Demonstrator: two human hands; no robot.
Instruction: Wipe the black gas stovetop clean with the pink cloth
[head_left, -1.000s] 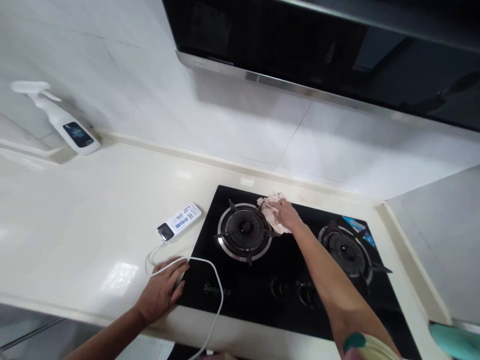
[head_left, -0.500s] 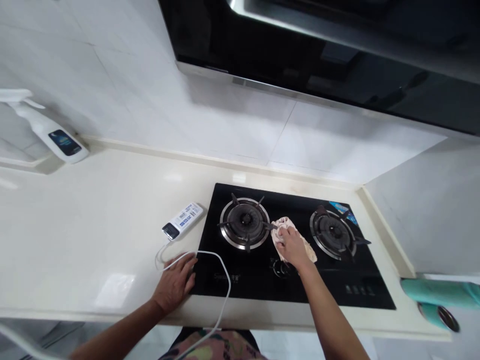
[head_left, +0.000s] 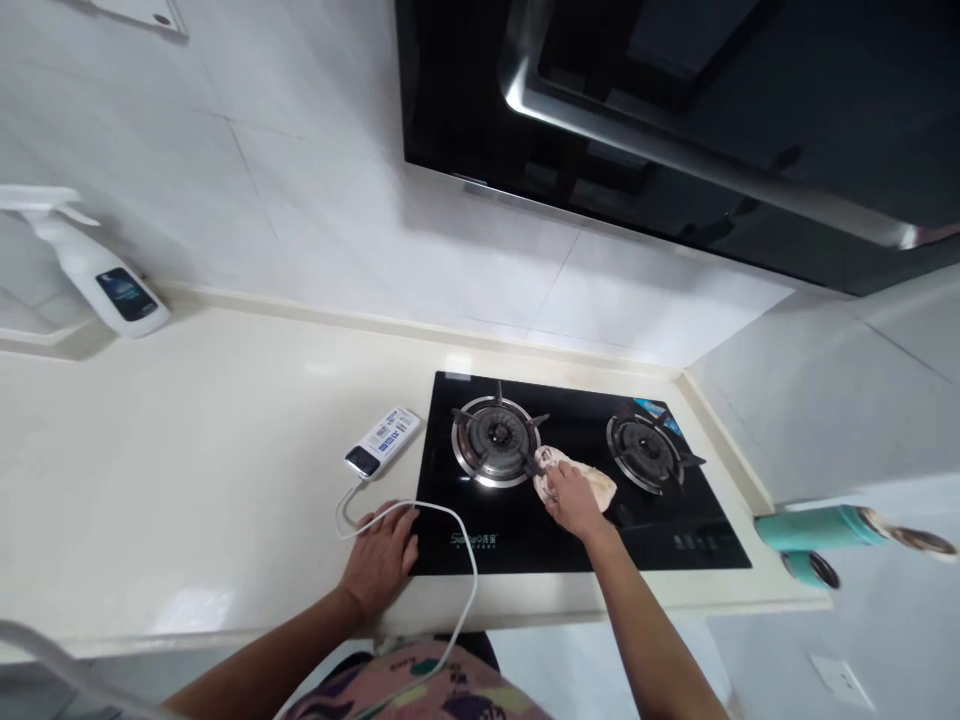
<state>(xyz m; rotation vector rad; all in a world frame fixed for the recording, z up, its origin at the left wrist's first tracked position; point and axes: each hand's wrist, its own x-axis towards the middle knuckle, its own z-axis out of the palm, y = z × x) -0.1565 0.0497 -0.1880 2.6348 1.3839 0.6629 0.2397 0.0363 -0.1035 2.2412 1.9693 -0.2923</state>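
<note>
My right hand point(head_left: 571, 500) is closed on a pale, brown-stained cloth point(head_left: 600, 486), pressed to the black glass gas stove point(head_left: 517, 550) between its two burners. The cloth touches a prong of the left burner point(head_left: 498, 440); the right burner point(head_left: 646, 452) stands a little apart from it. My left hand point(head_left: 382, 560) lies flat, fingers out, on the counter at the stove's left edge. Across it runs a white cable point(head_left: 450, 513) that leads to a white power bank point(head_left: 384, 443) with a dark display. The stove's knobs are hidden behind my right hand and forearm.
A white spray bottle point(head_left: 97, 265) stands at the far left by the wall. The black range hood point(head_left: 675, 130) hangs over the stove. Green cylindrical containers point(head_left: 817, 528) are at the counter's right end. The cable drapes over the counter's front edge point(head_left: 187, 636).
My head view has shifted, so more of the hood and right wall shows. My right hand and the cloth have moved slightly toward the left burner. My left hand rests as before.
</note>
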